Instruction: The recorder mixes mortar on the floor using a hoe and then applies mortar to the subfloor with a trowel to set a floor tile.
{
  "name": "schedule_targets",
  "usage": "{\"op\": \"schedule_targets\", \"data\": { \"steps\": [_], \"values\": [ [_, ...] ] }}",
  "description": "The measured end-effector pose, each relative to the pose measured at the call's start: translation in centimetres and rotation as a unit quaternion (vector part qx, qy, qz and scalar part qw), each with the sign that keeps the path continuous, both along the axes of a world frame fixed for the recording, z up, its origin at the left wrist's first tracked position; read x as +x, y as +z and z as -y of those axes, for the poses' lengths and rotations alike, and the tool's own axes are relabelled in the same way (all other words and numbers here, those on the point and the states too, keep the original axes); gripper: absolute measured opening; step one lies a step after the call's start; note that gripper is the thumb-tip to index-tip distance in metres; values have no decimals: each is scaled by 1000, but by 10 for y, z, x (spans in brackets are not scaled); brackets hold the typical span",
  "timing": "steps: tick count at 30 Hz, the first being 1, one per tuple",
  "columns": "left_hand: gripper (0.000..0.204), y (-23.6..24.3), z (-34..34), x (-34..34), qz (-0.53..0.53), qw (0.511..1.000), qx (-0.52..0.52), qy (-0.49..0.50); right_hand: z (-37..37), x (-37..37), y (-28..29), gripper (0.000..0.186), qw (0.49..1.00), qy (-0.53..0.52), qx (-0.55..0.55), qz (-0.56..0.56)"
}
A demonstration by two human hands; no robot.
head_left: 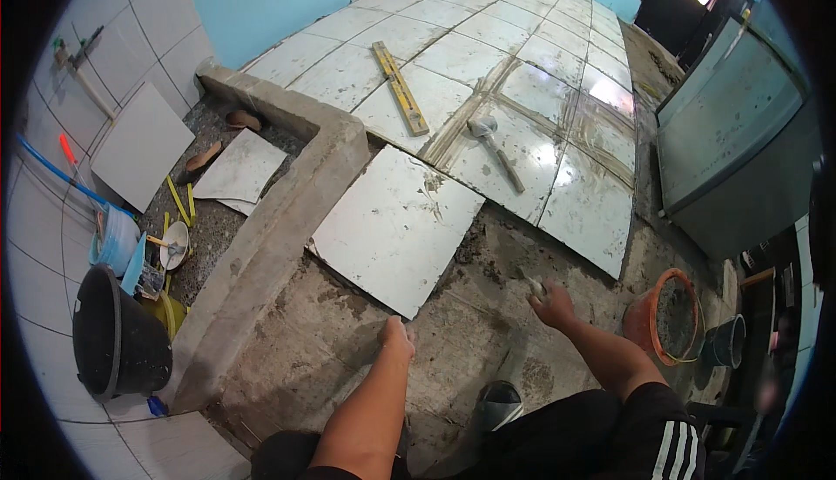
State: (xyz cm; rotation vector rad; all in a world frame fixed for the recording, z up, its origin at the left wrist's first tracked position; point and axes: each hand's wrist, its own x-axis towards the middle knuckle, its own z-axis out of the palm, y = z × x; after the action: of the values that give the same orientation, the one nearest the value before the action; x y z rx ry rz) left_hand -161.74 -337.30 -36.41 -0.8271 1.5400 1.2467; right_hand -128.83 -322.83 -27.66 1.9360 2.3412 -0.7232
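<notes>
A white floor tile (396, 223), smudged with grey mortar, lies askew between a low concrete curb and the laid tiles. My left hand (397, 336) is closed at its near corner, with the fingertips against the edge. To the right, my right hand (555, 306) is held low over the rough, mortar-stained floor (488, 323). Its fingers are curled around something small and pale that I cannot make out. Beyond the loose tile, a mallet (498, 154) with a whitish head and a yellow spirit level (401, 88) lie on the laid tiles (461, 58).
An orange bucket (640, 319) of grey mix stands at the right, near a fridge-like cabinet (731, 132). On the left, the concrete curb (279, 245) runs past a black bucket (122, 332), a light blue pail (117, 236) and cut tile pieces (239, 167).
</notes>
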Motion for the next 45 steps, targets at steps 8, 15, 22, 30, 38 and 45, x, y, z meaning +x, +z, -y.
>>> {"op": "schedule_targets", "data": {
  "steps": [8,15,22,30,38,45],
  "values": [
    [50,8,-23,36,12,999,31,25,-22,-8,-18,59,999,-23,-22,-26],
    [54,5,-27,47,-45,997,32,-49,-22,-1,-27,60,995,-21,-40,-89],
    [43,2,-29,50,-319,943,-93,-27,-25,-18,-31,52,991,16,-78,-111],
    [58,42,-61,41,-649,539,-68,-533,-25,0,-20,44,994,21,28,-101],
    [105,63,-91,51,-576,331,-118,-738,-29,2,-32,42,984,-78,2,-161],
    [107,45,-100,53,-578,267,-125,-760,-30,-3,-38,47,984,-79,-43,-151]
  ]
}}
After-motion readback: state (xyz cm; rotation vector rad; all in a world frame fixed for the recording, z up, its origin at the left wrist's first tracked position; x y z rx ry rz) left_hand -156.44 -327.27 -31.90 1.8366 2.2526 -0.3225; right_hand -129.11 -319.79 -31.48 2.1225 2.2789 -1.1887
